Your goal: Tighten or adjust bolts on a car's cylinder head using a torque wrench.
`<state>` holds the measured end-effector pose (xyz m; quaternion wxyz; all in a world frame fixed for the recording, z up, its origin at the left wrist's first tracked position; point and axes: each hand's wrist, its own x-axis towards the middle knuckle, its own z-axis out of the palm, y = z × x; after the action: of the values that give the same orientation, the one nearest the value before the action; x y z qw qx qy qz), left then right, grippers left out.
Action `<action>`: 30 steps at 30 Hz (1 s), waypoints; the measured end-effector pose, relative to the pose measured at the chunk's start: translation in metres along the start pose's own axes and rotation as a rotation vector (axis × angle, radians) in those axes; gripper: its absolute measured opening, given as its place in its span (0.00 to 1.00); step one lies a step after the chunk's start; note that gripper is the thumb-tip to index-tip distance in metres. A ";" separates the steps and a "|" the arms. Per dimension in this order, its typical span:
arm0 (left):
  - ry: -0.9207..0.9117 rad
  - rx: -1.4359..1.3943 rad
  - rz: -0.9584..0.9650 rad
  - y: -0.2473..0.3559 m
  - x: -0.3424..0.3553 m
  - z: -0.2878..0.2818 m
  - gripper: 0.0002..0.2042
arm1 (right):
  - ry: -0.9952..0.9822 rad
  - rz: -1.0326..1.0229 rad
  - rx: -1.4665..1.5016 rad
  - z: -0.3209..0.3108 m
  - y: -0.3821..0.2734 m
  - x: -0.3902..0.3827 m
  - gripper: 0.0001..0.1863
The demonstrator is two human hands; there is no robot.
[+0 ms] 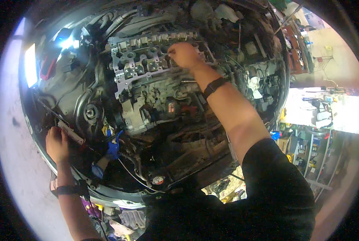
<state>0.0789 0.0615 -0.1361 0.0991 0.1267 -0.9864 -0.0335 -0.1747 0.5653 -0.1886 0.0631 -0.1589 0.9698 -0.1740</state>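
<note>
My right hand (183,55) reaches over the silver cylinder head (149,75) of an engine. Its fingers are bent and pressed together, and what they hold, if anything, is hidden. Rows of round openings and cam bearing seats run along the head. At the left side of the engine bay, my left hand (57,145) is closed with curled fingers by the fender edge. Right beside it lies a long silvery piece (71,133) with a reddish end. I cannot make out whether the left fingers grip that piece or something else.
A bright work lamp (69,43) shines at the back left. Below the cylinder head lies a dark power tool (175,108) with a red part. A blue clamp-like tool (114,145) and a round cap (158,180) sit nearer me. Shelves (312,152) stand at the right.
</note>
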 end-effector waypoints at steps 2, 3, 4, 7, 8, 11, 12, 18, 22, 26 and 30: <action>0.015 -0.004 0.008 -0.001 0.000 0.002 0.10 | -0.022 -0.074 -0.006 -0.002 -0.001 0.003 0.12; 0.008 -0.015 -0.004 0.002 0.000 0.001 0.10 | -0.034 -0.110 -0.008 -0.004 -0.003 0.004 0.12; 0.005 -0.024 -0.019 0.002 0.000 -0.001 0.09 | -0.061 -0.105 -0.044 -0.006 -0.010 0.006 0.12; -0.004 -0.013 -0.012 -0.003 -0.001 -0.003 0.09 | -0.136 -0.067 -0.094 -0.010 -0.025 0.008 0.12; 0.006 -0.004 -0.018 -0.004 -0.002 -0.004 0.09 | -0.159 -0.041 -0.072 -0.012 -0.029 0.008 0.11; -0.012 -0.014 -0.029 0.002 0.001 -0.001 0.09 | -0.140 -0.081 -0.087 -0.009 -0.011 0.009 0.11; -0.049 -0.027 -0.041 0.004 0.002 -0.004 0.09 | -0.123 -0.120 -0.100 -0.009 -0.011 0.009 0.11; -0.047 -0.029 -0.022 0.000 0.002 -0.004 0.10 | -0.155 -0.070 -0.158 -0.006 -0.007 0.010 0.13; 0.036 0.000 0.020 -0.002 -0.001 -0.001 0.11 | -0.178 -0.001 -0.137 -0.006 -0.014 0.010 0.13; -0.001 -0.007 0.009 -0.005 0.000 -0.003 0.11 | -0.218 0.038 -0.195 -0.012 -0.023 0.009 0.13; -0.072 -0.038 -0.029 0.003 0.004 -0.005 0.11 | -0.168 0.017 -0.175 -0.009 -0.010 0.008 0.14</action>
<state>0.0755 0.0632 -0.1302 0.0655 0.1377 -0.9866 -0.0580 -0.1805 0.5566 -0.1771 0.1317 -0.1695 0.9739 -0.0741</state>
